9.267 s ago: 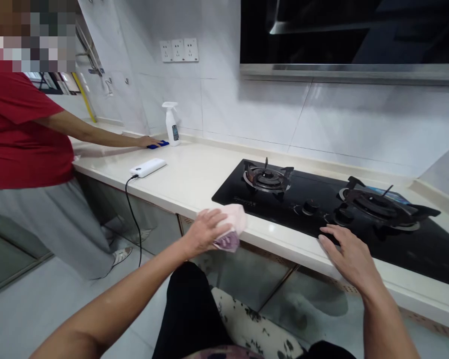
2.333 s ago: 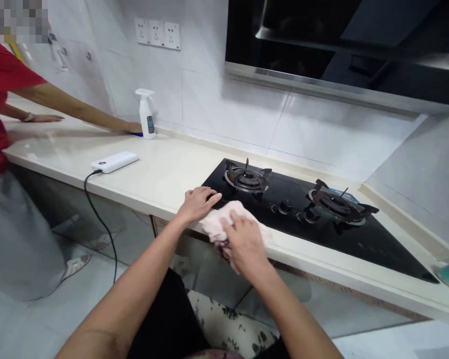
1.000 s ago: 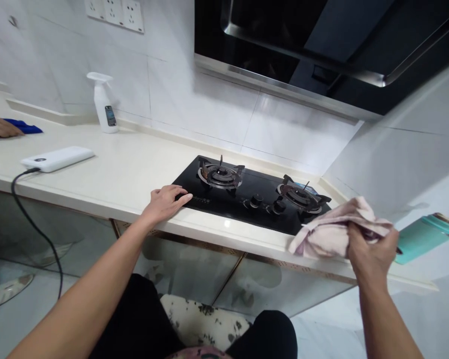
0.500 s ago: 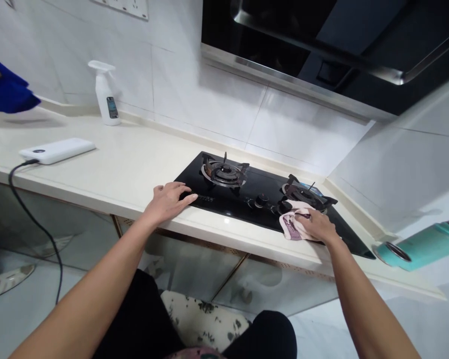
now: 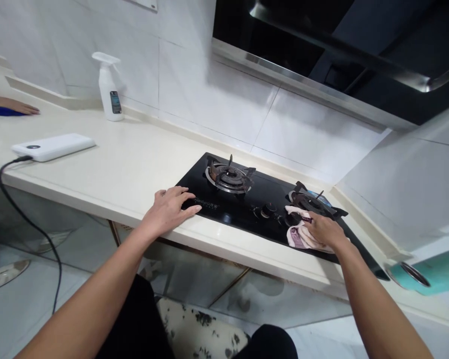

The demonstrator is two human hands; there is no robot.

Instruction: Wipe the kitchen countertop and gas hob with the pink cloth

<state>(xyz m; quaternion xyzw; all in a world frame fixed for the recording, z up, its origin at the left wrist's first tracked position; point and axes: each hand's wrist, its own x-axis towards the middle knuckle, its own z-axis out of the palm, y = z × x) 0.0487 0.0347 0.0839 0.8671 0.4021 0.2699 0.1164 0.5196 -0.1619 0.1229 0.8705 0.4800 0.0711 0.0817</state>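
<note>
My right hand [image 5: 322, 230] presses a folded pink cloth [image 5: 303, 235] onto the black glass gas hob [image 5: 239, 215], just in front of the right burner [image 5: 312, 199]. My left hand [image 5: 168, 212] lies flat and empty, its fingertips on the hob's front left edge near the left burner [image 5: 229, 177]. Between the burners stand the control knobs [image 5: 267, 210]. The cloth hides part of the glass beneath it.
A white spray bottle [image 5: 110, 87] and a white power bank [image 5: 54, 147] with a black cable [image 5: 22, 219] are on the cream counter [image 5: 127, 169]. At far left, a co-worker's hand [image 5: 13, 105] rests on a blue cloth [image 5: 2, 111]. A teal flask [image 5: 428, 271] is at lower right.
My right hand and the pink cloth have slid a little across the hob toward the right. The co-worker's blue cloth has dropped from the air onto the counter, under their hand.
</note>
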